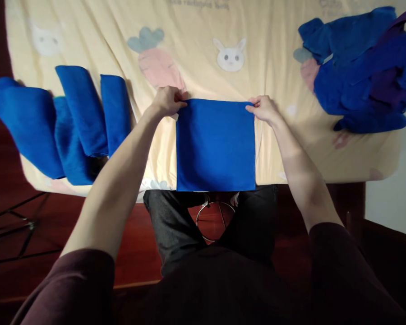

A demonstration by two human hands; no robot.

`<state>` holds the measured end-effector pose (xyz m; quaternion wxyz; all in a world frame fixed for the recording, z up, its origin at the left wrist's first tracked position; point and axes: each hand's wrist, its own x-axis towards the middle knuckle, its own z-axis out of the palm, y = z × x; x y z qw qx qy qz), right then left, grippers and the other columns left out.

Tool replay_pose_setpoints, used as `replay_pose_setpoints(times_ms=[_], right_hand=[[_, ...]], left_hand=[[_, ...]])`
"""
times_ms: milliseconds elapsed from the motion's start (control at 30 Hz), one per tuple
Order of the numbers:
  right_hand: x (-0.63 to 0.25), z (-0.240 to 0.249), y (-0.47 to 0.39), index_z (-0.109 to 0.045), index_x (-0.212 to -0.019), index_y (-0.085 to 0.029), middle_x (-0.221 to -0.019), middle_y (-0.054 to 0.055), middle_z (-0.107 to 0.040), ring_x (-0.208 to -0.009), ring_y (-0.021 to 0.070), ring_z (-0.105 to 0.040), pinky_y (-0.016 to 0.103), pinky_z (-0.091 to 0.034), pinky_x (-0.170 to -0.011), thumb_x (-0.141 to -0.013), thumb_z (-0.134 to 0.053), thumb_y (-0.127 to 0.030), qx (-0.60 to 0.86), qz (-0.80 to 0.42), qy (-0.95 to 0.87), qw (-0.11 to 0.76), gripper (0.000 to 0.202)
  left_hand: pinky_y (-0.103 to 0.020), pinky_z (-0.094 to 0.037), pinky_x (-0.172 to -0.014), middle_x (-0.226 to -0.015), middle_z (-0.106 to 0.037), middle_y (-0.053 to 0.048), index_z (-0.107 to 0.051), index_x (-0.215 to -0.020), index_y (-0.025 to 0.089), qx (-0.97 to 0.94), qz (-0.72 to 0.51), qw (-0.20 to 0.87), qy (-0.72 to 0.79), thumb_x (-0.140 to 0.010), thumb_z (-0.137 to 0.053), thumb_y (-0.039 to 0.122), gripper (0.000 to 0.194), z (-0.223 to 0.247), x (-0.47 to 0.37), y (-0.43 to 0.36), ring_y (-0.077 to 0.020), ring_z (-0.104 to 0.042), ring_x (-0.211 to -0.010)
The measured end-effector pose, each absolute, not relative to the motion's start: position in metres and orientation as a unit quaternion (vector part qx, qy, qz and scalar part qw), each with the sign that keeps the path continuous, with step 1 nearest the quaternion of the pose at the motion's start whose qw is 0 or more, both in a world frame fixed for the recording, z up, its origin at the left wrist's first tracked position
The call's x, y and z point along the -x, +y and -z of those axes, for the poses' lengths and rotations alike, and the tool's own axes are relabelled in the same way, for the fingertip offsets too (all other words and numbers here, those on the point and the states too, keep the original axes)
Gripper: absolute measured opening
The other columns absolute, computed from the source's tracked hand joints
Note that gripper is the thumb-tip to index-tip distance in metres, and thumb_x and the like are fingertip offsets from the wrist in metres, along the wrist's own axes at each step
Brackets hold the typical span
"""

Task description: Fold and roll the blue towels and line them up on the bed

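A blue cloth (216, 144) lies flat and roughly square in front of me, its near edge level with the table's front edge. At its far left corner, my left hand (169, 101) pinches the fabric between thumb and fingers. My right hand (262, 107) grips the far right corner in the same way. The cloth looks smooth, with its far edge stretched straight between both hands. Whether it has more than one layer, I cannot tell.
Several folded or rolled blue cloths (84, 113) lie on the left. A rumpled heap of blue and purple cloths (362, 67) sits at the far right. A pale yellow cover (196, 58) with rabbit and carrot prints spreads over the table. Dark metal legs (30, 225) stand at lower left.
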<state>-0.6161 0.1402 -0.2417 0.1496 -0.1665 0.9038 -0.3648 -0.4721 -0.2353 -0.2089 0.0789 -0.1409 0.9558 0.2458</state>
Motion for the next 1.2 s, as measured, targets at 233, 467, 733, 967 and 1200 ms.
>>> replay_pose_setpoints(times_ms=[233, 467, 733, 967, 1200], right_hand=[[0.623, 0.229, 0.127, -0.073, -0.118, -0.014, -0.11, 0.009, -0.077, -0.111, 0.027, -0.076, 0.053, -0.062, -0.11, -0.097, -0.08, -0.047, 0.127, 0.335, 0.924, 0.133, 0.039], [0.651, 0.223, 0.092, -0.067, -0.125, -0.044, -0.13, -0.001, -0.075, -0.134, 0.0265, -0.062, 0.048, -0.046, -0.131, -0.107, -0.06, -0.041, 0.076, 0.253, 0.962, 0.069, 0.02], [0.565, 0.211, 0.048, -0.038, -0.165, -0.044, -0.173, -0.013, -0.046, -0.168, 0.0176, -0.019, 0.048, -0.012, -0.146, -0.115, -0.041, -0.049, 0.332, 0.227, 0.912, 0.079, 0.05], [0.589, 0.206, 0.066, -0.034, -0.173, -0.015, -0.187, 0.003, -0.019, -0.174, 0.0265, -0.008, 0.058, 0.005, -0.144, -0.12, -0.036, -0.05, 0.261, 0.194, 0.939, 0.113, 0.063], [0.508, 0.214, 0.075, -0.035, -0.175, -0.024, -0.183, 0.007, -0.03, -0.174, 0.0307, -0.015, 0.063, -0.011, -0.142, -0.113, -0.053, -0.041, 0.358, 0.23, 0.902, 0.072, 0.067]], left_hand=[[-0.038, -0.06, -0.1, -0.098, -0.077, -0.006, -0.073, -0.109, 0.002, 0.146, -0.324, -0.039, 0.934, -0.09, -0.088, 0.025, 0.034, 0.213, 0.469, -0.251, -0.0141, -0.065, -0.088], [-0.047, -0.061, -0.105, -0.113, -0.077, -0.003, -0.072, -0.118, 0.013, 0.27, -0.352, -0.076, 0.893, -0.105, -0.07, 0.038, 0.028, 0.233, 0.516, -0.258, -0.0178, -0.068, -0.102], [-0.064, -0.002, -0.144, -0.181, -0.032, -0.006, -0.044, -0.165, 0.014, 0.016, -0.24, -0.018, 0.97, -0.105, -0.065, 0.036, 0.068, 0.216, 0.483, -0.153, -0.0341, -0.017, -0.172], [-0.054, 0.005, -0.144, -0.186, -0.014, -0.01, -0.022, -0.175, 0.006, 0.139, -0.224, 0.008, 0.965, -0.117, -0.043, 0.038, 0.07, 0.228, 0.491, -0.165, -0.0214, -0.005, -0.174], [-0.057, -0.008, -0.145, -0.183, -0.03, -0.001, -0.035, -0.175, 0.027, 0.043, -0.306, 0.007, 0.951, -0.111, -0.047, 0.047, 0.068, 0.222, 0.404, -0.117, -0.025, -0.009, -0.175]])
